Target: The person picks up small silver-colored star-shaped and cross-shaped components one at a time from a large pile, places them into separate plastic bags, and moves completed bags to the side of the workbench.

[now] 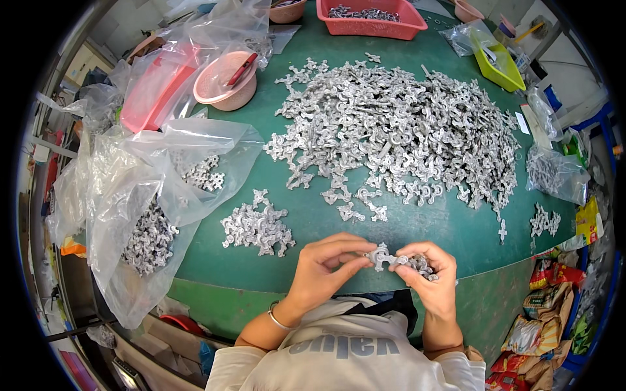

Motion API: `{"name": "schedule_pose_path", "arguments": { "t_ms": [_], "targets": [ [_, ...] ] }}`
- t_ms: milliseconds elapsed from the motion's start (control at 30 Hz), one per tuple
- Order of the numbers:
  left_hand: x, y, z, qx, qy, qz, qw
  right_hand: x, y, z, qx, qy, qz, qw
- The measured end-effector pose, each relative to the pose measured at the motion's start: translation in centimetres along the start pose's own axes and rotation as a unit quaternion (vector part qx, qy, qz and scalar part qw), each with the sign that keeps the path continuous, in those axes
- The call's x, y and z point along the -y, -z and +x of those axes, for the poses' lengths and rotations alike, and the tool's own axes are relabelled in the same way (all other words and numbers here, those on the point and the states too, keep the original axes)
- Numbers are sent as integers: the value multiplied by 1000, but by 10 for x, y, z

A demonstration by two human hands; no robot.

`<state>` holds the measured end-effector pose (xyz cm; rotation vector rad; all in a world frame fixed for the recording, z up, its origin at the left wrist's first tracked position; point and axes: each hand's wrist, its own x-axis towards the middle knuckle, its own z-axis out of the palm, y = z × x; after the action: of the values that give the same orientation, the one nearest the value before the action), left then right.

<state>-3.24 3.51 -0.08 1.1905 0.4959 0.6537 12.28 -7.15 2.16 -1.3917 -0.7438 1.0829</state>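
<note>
Close to the table's front edge, a small grey metal casting [381,256] with rounded lobes sits between my two hands. My left hand [336,260] pinches one end of it between thumb and fingers. The thumb and forefinger of my right hand [430,267] hold its other end, while several more castings [422,264] are cupped in that palm. Beyond my hands spreads a large heap of like castings [398,130]. A smaller pile [258,225] lies ahead of my left hand.
On the left, a clear plastic bag [222,140] holds more castings. Behind it stand a pink bowl [228,98] with a red-handled tool and a pink tray [147,98]. A red tray [372,26] and a yellow-green basket [501,68] stand far back. Few castings [544,221] lie right.
</note>
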Motion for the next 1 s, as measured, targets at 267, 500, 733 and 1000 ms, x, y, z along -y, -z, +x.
{"name": "schedule_pose_path", "arguments": {
  "t_ms": [267,500,733,1000],
  "targets": [
    [0,-1,-5,10,-2,-10,1000,-13,5,-2,10,53,8,998],
    [5,-4,-6,-8,49,-30,998,-24,0,1,-1,32,70,997],
    [13,-8,-9,-2,56,-20,998,-32,-11,7,-25,3,230,973],
    [15,-3,-8,65,73,132,986,-48,9,36,-54,-106,538,835]
  ]
}}
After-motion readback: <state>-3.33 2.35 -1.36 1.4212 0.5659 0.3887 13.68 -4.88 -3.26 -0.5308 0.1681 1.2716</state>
